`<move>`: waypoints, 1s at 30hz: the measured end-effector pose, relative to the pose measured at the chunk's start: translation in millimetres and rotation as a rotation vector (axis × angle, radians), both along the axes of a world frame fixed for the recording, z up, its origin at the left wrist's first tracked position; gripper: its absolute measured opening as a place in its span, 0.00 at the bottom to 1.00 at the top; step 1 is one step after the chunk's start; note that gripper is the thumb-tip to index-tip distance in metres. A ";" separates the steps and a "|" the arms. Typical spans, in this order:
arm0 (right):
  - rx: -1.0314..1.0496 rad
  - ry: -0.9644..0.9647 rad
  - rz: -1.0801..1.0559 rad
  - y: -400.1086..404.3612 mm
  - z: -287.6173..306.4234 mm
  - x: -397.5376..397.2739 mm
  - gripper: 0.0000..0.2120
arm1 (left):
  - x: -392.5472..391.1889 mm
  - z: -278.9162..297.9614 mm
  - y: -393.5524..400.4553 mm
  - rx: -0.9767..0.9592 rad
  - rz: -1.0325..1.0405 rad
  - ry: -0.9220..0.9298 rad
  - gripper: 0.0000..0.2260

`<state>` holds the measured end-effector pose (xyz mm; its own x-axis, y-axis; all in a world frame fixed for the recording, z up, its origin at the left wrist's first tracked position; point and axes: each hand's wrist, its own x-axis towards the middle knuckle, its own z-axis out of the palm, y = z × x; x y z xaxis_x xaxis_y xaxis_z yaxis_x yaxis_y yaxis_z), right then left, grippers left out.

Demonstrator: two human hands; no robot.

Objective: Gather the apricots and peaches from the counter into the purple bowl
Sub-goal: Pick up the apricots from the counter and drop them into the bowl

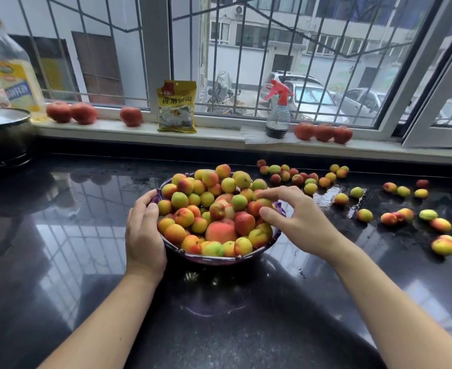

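We note: clear plastic oil bottle with yellow label (pixel 11 73) cropped at left edge; dark lidded metal pot (pixel 1 134) likewise; purple bowl's (pixel 219 259) interior hidden beneath fruit.

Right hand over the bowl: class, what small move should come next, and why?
Probably let go of the apricot the right hand pinches above the purple bowl, steadied by the left hand, then reach right: loose fruit remains on the counter.

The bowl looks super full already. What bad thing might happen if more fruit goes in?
1. The purple bowl is heaped above its rim, so the apricot in the right hand may roll off the pile onto the counter.
2. The counter looks wet near the loose fruit, so pieces there might slip when grabbed.
3. The left hand holds only one side of the bowl; a hard push could tip it.
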<state>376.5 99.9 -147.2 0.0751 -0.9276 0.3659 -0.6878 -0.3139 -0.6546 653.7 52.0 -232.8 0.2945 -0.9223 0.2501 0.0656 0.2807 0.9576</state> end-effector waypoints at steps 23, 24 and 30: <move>0.285 0.380 -0.695 -135.5 -72.4 -97.1 0.27 | -0.5 0.3 -2.2 -0.027 0.014 0.008 0.17; 0.279 0.372 -0.704 -135.8 -72.9 -97.0 0.26 | -0.5 0.3 -2.0 -0.025 0.012 0.010 0.17; 0.076 0.330 -0.782 -133.3 -76.8 -97.4 0.13 | -3.0 2.2 0.1 -0.017 -0.002 0.043 0.18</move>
